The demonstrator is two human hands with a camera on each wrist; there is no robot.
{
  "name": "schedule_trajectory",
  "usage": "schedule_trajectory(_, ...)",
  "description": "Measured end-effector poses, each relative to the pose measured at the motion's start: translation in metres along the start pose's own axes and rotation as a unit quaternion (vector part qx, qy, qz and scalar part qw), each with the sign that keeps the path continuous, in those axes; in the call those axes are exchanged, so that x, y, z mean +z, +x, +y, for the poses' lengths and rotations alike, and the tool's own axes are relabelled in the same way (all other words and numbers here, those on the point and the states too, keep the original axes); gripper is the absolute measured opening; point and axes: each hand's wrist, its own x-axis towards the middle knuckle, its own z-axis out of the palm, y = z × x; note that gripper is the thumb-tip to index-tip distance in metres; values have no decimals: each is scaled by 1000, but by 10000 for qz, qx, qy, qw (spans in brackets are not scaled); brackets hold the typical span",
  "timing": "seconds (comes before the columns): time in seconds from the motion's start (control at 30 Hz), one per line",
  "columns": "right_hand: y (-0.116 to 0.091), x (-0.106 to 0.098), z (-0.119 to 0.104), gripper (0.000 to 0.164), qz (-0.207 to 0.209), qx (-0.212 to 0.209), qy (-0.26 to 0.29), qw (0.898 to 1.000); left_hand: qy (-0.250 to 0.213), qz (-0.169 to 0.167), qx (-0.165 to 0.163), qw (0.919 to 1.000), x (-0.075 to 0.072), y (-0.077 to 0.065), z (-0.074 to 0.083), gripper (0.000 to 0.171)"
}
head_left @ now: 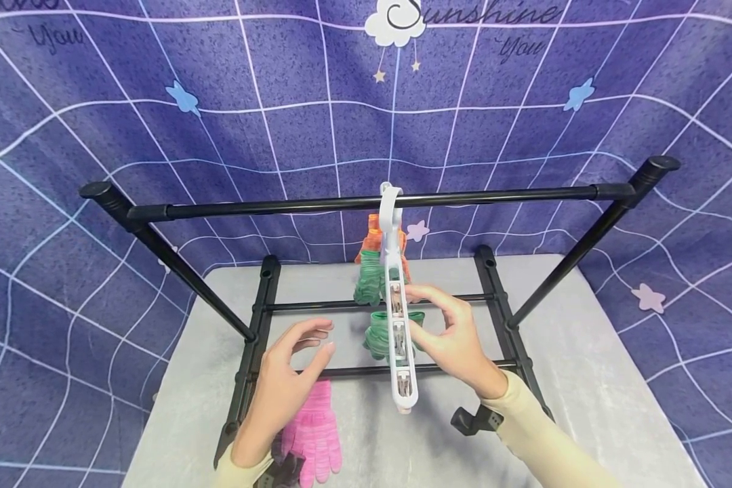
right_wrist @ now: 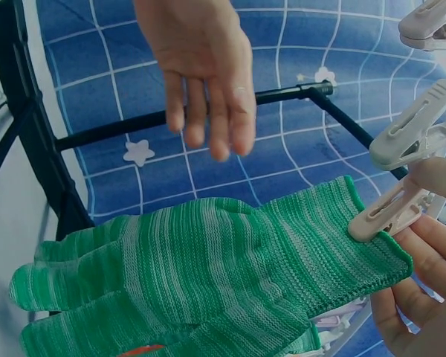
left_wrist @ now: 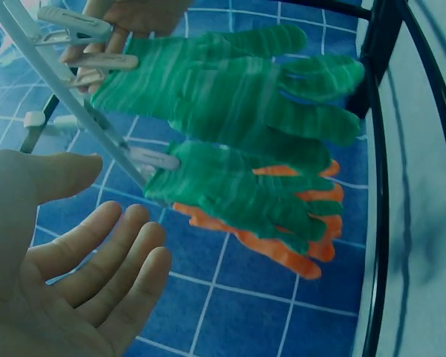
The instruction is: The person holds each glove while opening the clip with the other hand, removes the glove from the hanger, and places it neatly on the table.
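A white clip hanger (head_left: pixel 393 261) hangs from the black rail, its row of clips pointing toward me. My right hand (head_left: pixel 457 342) is at its right side, thumb and fingers pinching the clip (right_wrist: pixel 386 212) fastened on the cuff of a green striped glove (right_wrist: pixel 201 260). Beyond it, another green glove (left_wrist: pixel 238 182) hangs from a clip, with an orange glove (left_wrist: pixel 312 266) behind. My left hand (head_left: pixel 289 373) is held in the air left of the hanger, fingers relaxed and holding nothing.
The black rack's top rail (head_left: pixel 268 207) crosses in front, with slanted posts on both sides and lower bars near the grey surface (head_left: pixel 177 379). A pink glove (head_left: pixel 314 430) lies below my left wrist. A blue grid-patterned cloth (head_left: pixel 293 135) stands behind.
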Motion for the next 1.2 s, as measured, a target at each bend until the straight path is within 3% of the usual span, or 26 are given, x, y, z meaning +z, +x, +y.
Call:
schedule_trajectory(0.2,0,-1,0,44,2,-8,51,10000,-371,-79,100,9992,11,11,7,40)
schedule_trajectory(0.47,0,-1,-1,43,-35,-33,68,10000,-465,-242,16,9986,23,22,13,44)
schedule_trajectory(0.97,0,-3,-4,41,-118,122,-5,9999,-256,-672,188,9972,37,37,18,41)
schedule_trajectory(1.2,1,-3,-5,41,-134,149,4,9998,-52,-655,360,9972,45,40,20,40)
